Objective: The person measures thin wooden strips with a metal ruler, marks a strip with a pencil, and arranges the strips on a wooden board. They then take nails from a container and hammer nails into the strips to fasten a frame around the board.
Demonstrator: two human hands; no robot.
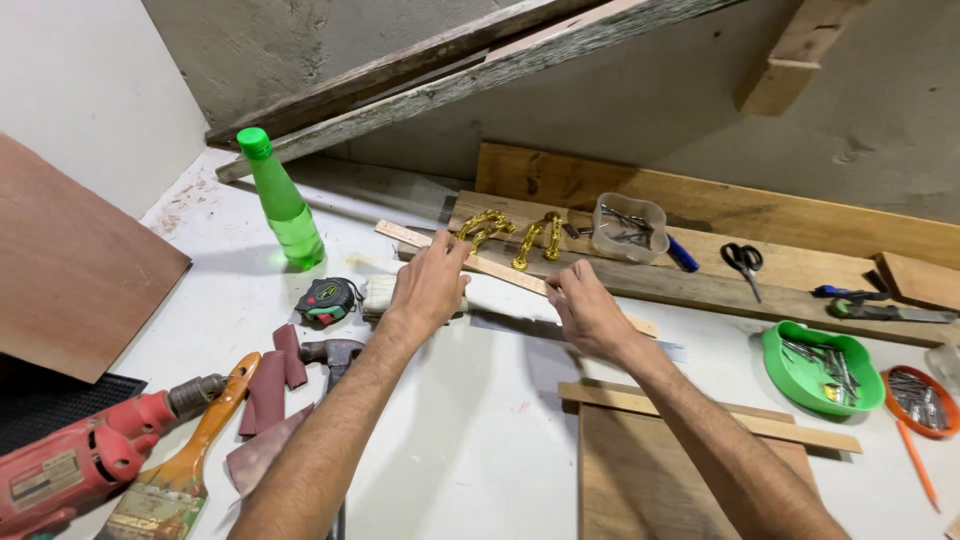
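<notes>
My left hand (430, 285) and my right hand (585, 310) both grip a thin pale wooden strip (500, 268) that runs diagonally across the white table (480, 420). The left hand holds it near its upper left part, the right hand nearer its lower right end. Just behind the strip, several gold-coloured metal handles (510, 235) lie on a wooden plank (700, 270).
A green bottle (283, 205), tape measure (326, 300), hammer (333, 352), sandpaper pieces (270, 385), paintbrush (185, 465) and red drill (80, 460) lie to the left. A clear nail tub (628, 225), scissors (742, 262), green dish (820, 368) and orange lid (920, 400) sit right. A wooden board (680, 470) lies near.
</notes>
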